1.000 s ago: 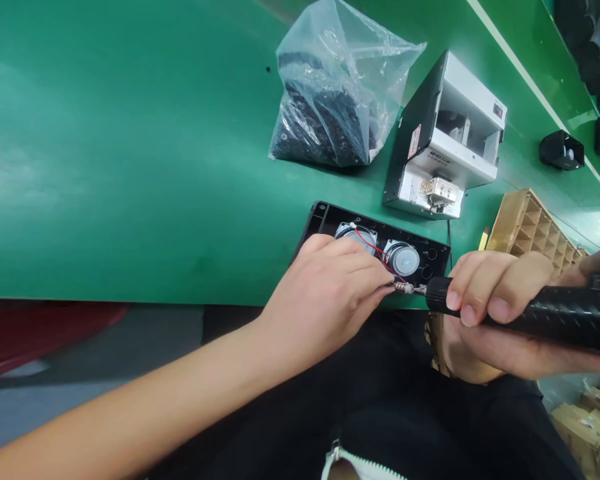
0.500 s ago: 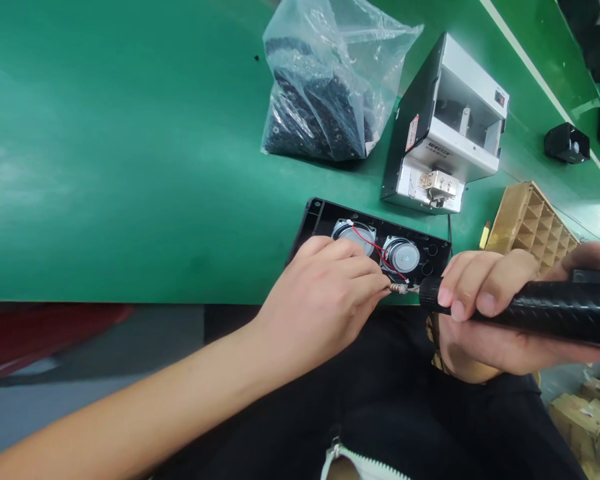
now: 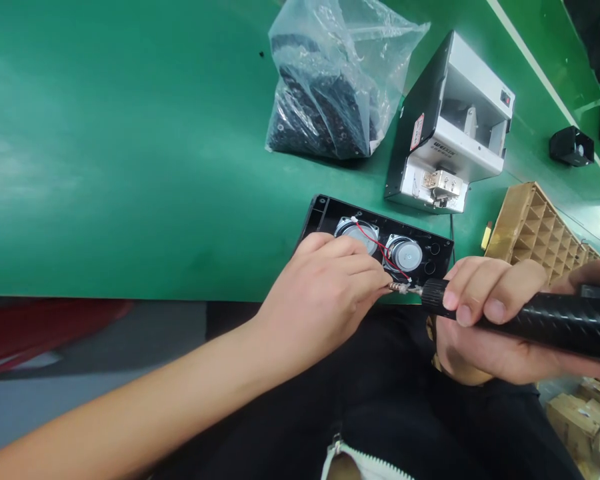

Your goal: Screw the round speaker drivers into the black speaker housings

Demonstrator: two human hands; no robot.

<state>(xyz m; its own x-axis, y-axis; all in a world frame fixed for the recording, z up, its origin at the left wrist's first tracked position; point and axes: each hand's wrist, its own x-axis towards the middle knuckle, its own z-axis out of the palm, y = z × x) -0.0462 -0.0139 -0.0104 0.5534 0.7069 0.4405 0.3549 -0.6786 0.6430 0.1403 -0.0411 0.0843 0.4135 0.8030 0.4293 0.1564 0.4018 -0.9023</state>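
Observation:
My right hand (image 3: 500, 320) is wrapped round a black electric screwdriver (image 3: 535, 320), held nearly level with its bit pointing left. My left hand (image 3: 325, 293) is closed, thumb and fingertips pinched at the bit's tip, where small screws seem to be clustered; exactly what they grip is too small to tell. Just beyond the hands lies a black speaker panel (image 3: 420, 250) near the table's front edge. Two round silver speakers (image 3: 407, 256) sit in it, with a red and black wire (image 3: 375, 241) across them. My left hand hides the panel's near left part.
A clear plastic bag (image 3: 330, 100) of black parts lies on the green table (image 3: 130, 167). Right of it stands a silver and black machine (image 3: 445, 133). A cardboard divider box (image 3: 540, 230), a yellow-handled tool (image 3: 487, 235) and a small black box (image 3: 571, 146) are further right.
The view has shifted slightly, so the table objects appear a little further right. Both hands keep their holds, and the screwdriver's rear end sits slightly lower.

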